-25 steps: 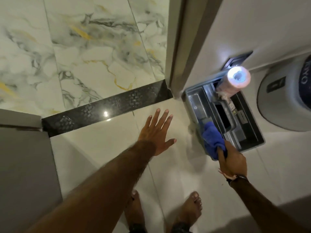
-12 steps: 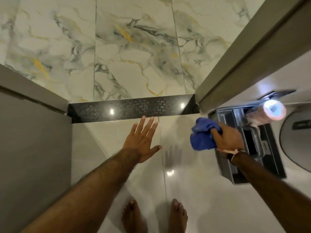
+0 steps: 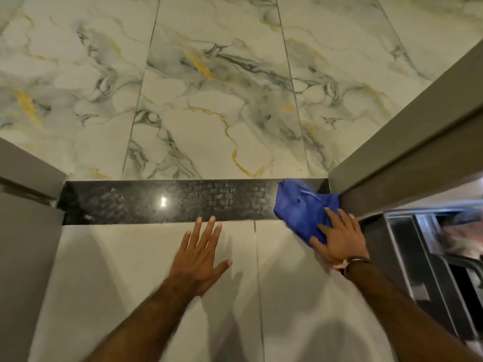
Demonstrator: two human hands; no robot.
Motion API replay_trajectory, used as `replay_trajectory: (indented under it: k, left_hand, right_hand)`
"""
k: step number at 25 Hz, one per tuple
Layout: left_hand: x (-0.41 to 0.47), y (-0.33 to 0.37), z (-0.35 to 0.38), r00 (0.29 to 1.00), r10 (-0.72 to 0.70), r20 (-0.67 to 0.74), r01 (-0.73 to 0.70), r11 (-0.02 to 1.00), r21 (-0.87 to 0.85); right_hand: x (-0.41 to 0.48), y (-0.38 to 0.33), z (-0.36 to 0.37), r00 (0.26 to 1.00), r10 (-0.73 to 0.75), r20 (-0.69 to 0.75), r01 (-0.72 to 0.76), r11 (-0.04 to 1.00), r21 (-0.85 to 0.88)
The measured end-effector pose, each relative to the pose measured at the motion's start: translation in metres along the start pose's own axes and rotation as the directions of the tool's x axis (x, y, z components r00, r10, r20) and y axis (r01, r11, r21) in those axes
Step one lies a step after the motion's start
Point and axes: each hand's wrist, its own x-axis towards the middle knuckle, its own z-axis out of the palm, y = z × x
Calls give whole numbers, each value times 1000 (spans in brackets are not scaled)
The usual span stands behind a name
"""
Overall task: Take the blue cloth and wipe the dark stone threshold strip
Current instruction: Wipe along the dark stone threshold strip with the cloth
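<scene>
The dark stone threshold strip [image 3: 183, 201] runs across the doorway between pale floor tiles and marbled tiles. The blue cloth [image 3: 300, 206] lies flat on the strip's right end, against the door frame, and spills onto the pale tile. My right hand [image 3: 339, 237] presses down on the cloth's near edge with fingers spread. My left hand [image 3: 200, 253] rests flat on the pale tile just before the strip, fingers apart and holding nothing; its fingertips reach the strip's near edge.
A grey door frame [image 3: 407, 152] rises on the right and another grey frame [image 3: 26, 210] on the left. A grey caddy [image 3: 428, 257] stands on the floor at the far right. Marbled tiles [image 3: 209, 87] lie beyond the strip.
My right hand carried the blue cloth from the caddy forward and set it down on the strip's right end. My left hand moved closer to the strip.
</scene>
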Motion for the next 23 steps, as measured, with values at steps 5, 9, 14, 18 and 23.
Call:
replay_trajectory:
  k: [5, 9, 14, 18, 23]
  left_hand:
    - [27, -24, 71, 987, -57, -151, 35, 989, -145]
    - [33, -32, 93, 957, -45, -286, -1, 987, -158]
    - [28, -35, 96, 938, -66, -340, 6, 985, -175]
    - [15, -46, 100, 926, -126, -357, 52, 977, -209]
    - [-8, -89, 99, 899, -246, -363, 162, 956, -246]
  right_hand:
    - [58, -40, 65, 994, 43, -104, -19, 975, 222]
    - [89, -60, 81, 924, 357, -141, -294, 894, 338]
    - [97, -93, 76, 967, -185, -176, 219, 955, 200]
    - [109, -146, 67, 988, 43, -150, 14, 933, 359]
    - [123, -225, 69, 927, -312, -210, 361, 895, 263]
